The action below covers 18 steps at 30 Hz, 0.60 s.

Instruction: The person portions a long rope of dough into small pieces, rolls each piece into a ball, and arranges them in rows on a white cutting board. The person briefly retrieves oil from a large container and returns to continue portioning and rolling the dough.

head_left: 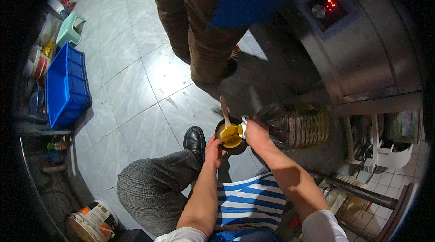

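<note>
My left hand (214,150) grips the rim of a dark round bowl (239,149) low over the floor. A pale spoon (224,111) leans in the bowl with its handle pointing up and away. My right hand (257,132) holds a large clear plastic oil jug (300,125) by its neck, tipped on its side with the mouth over the bowl. Yellow oil (231,133) runs from the white mouth of the jug into the bowl, where a yellowish liquid lies. The far end of the jug is in shadow.
Another person in brown trousers (204,38) stands just ahead. A blue plastic crate (73,83) and a green stool (70,29) are at the left. To the right is a steel appliance (367,48) with a lit display; a labelled bucket (93,221) sits lower left.
</note>
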Motion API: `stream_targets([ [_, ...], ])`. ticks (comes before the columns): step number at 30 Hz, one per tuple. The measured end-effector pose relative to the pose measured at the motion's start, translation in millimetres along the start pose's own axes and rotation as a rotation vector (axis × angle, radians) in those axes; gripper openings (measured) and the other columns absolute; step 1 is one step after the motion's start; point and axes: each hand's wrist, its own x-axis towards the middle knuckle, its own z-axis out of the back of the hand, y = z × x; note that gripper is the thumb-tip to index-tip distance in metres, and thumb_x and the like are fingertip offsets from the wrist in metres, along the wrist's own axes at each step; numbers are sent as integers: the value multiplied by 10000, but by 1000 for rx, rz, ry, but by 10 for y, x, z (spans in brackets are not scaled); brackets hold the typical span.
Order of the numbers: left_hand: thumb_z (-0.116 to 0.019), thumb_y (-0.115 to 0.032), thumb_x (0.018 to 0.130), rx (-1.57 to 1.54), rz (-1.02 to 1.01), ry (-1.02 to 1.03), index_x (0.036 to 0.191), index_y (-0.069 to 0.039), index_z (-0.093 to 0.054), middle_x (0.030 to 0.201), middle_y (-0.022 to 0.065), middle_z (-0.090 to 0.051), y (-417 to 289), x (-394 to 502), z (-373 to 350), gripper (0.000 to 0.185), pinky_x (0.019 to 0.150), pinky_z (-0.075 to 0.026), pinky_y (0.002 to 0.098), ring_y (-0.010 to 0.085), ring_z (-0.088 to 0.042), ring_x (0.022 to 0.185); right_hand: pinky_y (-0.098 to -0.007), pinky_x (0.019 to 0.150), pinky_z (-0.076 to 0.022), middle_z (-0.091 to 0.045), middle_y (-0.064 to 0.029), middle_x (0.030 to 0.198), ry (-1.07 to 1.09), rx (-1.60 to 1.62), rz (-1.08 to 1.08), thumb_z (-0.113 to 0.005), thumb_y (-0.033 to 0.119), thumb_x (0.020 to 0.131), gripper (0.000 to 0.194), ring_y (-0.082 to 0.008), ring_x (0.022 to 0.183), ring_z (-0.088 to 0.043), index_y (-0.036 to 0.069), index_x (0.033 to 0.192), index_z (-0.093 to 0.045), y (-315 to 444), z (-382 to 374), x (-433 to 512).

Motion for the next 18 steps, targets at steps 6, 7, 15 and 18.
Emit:
stream_targets([
  [6, -590, -170, 920, 35, 12, 45, 1355, -215, -595, 1206, -20, -655, -68, -100, -92, 437, 778, -498, 323, 154, -619, 1031, -481, 875, -564, -673, -245, 1133, -72, -8, -25, -652, 88, 832, 214, -404, 1040, -682, 16, 1024, -713, -95, 199, -95],
  [7, -587, -173, 924, 45, 12, 62, 1350, -208, -593, 1202, -17, -655, -84, -132, -123, 427, 781, -502, 327, 159, -620, 1034, -484, 865, -564, -676, -260, 1119, -68, -5, -33, -639, 72, 826, 211, -412, 1031, -682, -2, 1008, -714, -128, 251, -121],
  [15, -558, -143, 935, 117, -2, 164, 1349, -170, -584, 1202, 21, -638, -135, -476, -542, 416, 830, -525, 350, 179, -617, 1027, -497, 900, -546, -670, -230, 1174, -188, 97, -165, -595, 115, 868, 238, -426, 1054, -670, 39, 1056, -719, -500, 844, -508],
  [18, -551, -130, 935, 130, -17, 242, 1321, -170, -595, 1153, 5, -644, -113, -596, -755, 391, 811, -519, 333, 166, -618, 970, -500, 898, -544, -666, -227, 1184, -177, 101, -211, -586, 111, 874, 255, -439, 1057, -664, 46, 1087, -711, -701, 1156, -749],
])
